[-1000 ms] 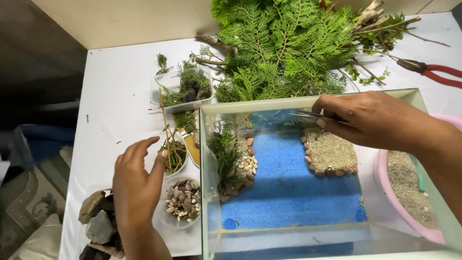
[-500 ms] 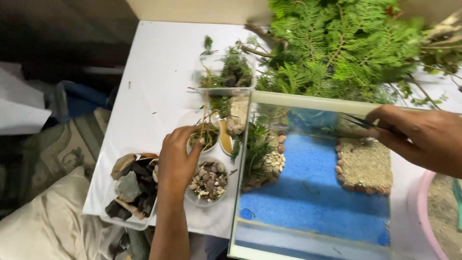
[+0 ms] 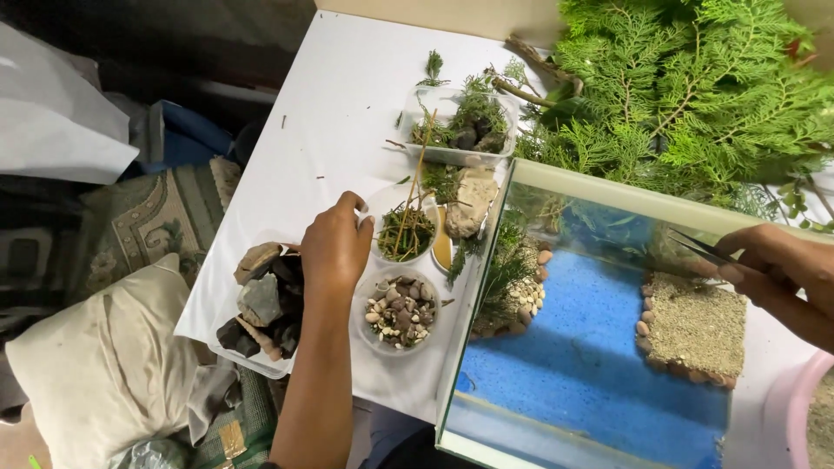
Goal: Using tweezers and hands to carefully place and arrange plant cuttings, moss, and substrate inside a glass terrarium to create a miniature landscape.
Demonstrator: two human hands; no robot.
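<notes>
Glass: tank (image 3: 486,287) wall just beside left hand (image 3: 334,247).
Left: fingers loose, clamped on nothing, touching twig cup (image 3: 405,233).
Right: hand (image 3: 777,265) pinches tweezers (image 3: 699,247).
Risk: cup may tip.

A home hobby corner: patterned rug (image 3: 130,234), cushion (image 3: 95,365), white table (image 3: 339,113) with glass tank (image 3: 608,347).

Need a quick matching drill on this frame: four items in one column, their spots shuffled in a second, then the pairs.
1. left hand
2. right hand
3. pebble cup
4. sand patch

A. inside glass tank, ringed by stones
B. holding tweezers over tank
C. at cup of green sprigs
D. on white table, beside tank's left wall

Pairs: 1-C, 2-B, 3-D, 4-A
</notes>
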